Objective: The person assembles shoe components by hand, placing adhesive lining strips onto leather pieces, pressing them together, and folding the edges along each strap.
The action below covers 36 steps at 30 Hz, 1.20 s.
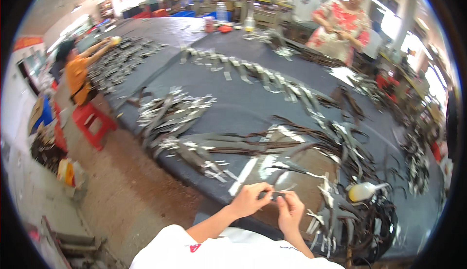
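Observation:
My left hand (pixel 253 199) and my right hand (pixel 291 209) are close together over the near edge of the table. Both are closed, fingertips pinching a short piece of thin dark strip (pixel 276 194) between them; most of it is hidden by the fingers. Below them lies a shiny brownish board (pixel 301 191) with a pale border. Long dark grey and brown strips (pixel 243 145) with white ends cross the board's far side. To the right of my right hand are more white-ended strips (pixel 331 210) and a squeeze bottle (pixel 362 191) of yellowish liquid lying tilted.
Bundles of strips (pixel 170 116) cover parts of the large dark table (pixel 219 94), with a long row (pixel 253 72) across its middle. A person in orange (pixel 78 74) works at the left near a red stool (pixel 92 123). Another person in a floral top (pixel 340 26) stands across the table.

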### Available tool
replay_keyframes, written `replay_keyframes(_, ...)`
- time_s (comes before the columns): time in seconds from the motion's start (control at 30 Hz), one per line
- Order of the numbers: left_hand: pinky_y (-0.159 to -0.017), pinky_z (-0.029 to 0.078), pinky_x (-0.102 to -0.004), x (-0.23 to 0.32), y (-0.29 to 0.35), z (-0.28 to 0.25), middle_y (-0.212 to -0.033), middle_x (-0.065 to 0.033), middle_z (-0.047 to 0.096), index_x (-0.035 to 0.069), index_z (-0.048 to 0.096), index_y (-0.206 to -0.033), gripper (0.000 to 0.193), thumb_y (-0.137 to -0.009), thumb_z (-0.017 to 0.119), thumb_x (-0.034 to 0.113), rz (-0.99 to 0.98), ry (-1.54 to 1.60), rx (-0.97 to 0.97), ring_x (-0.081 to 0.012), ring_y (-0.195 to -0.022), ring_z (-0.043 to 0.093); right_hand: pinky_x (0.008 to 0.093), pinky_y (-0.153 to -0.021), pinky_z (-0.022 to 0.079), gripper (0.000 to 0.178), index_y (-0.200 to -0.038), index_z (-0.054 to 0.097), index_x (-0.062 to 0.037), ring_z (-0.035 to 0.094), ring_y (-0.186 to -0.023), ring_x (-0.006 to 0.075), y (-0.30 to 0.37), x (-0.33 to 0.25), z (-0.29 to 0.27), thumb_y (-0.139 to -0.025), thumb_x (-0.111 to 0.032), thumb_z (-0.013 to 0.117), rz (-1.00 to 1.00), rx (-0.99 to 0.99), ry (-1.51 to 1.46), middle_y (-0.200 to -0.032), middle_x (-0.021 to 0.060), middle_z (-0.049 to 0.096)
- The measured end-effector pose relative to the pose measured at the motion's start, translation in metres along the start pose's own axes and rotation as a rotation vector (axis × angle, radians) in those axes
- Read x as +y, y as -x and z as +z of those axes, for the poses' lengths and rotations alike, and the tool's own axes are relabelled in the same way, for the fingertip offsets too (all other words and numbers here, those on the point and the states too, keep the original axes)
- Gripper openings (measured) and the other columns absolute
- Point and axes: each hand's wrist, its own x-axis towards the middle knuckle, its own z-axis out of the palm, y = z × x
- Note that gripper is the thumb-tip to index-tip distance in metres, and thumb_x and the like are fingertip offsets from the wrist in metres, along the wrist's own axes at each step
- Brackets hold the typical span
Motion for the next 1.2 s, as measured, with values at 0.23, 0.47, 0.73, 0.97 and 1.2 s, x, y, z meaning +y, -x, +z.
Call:
replay_keyframes(0.23,-0.071,0.051,-0.0328,-0.001,0.015,-0.036,-0.088,-0.0154,0.068,0.000,0.065,-0.102,0.018,-0.091,0.061,0.015,0.067,0.113,-0.103,-0.0240,-0.079,0.068,0.0299,-0.074,0.048,0.016,-0.091,0.065,0.0060,0.061,-0.082,0.0211,0.021,-0.020,0.037,-0.090,-0.007,0.056,-0.023,0.120,0.062,-0.089,0.0120,0.063)
replay_keyframes(0.47,-0.063,0.046,-0.0336,-0.002,0.009,-0.055,-0.075,-0.0111,0.064,0.002,0.063,-0.092,0.015,-0.088,0.064,0.016,0.102,0.105,-0.359,-0.0214,-0.067,0.060,0.0319,-0.078,0.048,0.015,-0.098,0.064,0.0046,0.062,-0.083,0.0217,0.033,-0.034,0.049,-0.092,-0.006,0.056,0.000,0.123,0.077,-0.089,0.0116,0.065)
replay_keyframes(0.73,-0.072,0.050,-0.0303,0.008,-0.023,-0.041,-0.087,-0.0106,0.066,0.000,0.062,-0.101,0.014,-0.093,0.058,0.011,0.089,0.064,-0.265,-0.0139,-0.078,0.062,0.0260,-0.071,0.047,0.014,-0.097,0.064,0.0047,0.060,-0.078,0.0153,0.003,-0.036,0.038,-0.089,-0.002,0.055,-0.026,0.200,0.140,-0.086,0.0097,0.065)
replay_keyframes(0.97,-0.066,0.047,-0.0202,0.027,-0.029,-0.031,-0.094,-0.0030,0.066,0.001,0.063,-0.110,0.022,-0.088,0.065,0.004,0.010,0.234,-0.112,-0.0034,-0.079,0.056,0.0342,-0.080,0.051,0.015,-0.100,0.065,0.0026,0.064,-0.091,0.0292,-0.012,-0.046,0.034,-0.088,0.001,0.056,-0.213,0.277,0.161,-0.102,0.0142,0.067)
replay_keyframes(1.2,-0.081,0.048,-0.0207,0.054,-0.011,-0.016,-0.111,-0.0054,0.061,-0.001,0.057,-0.122,0.041,-0.083,0.066,-0.006,-0.048,0.427,0.111,-0.0074,-0.095,0.059,0.0362,-0.085,0.049,0.022,-0.106,0.066,0.0035,0.061,-0.098,0.0304,-0.003,-0.050,0.026,-0.085,0.002,0.059,-0.367,0.193,0.217,-0.109,0.0147,0.064)
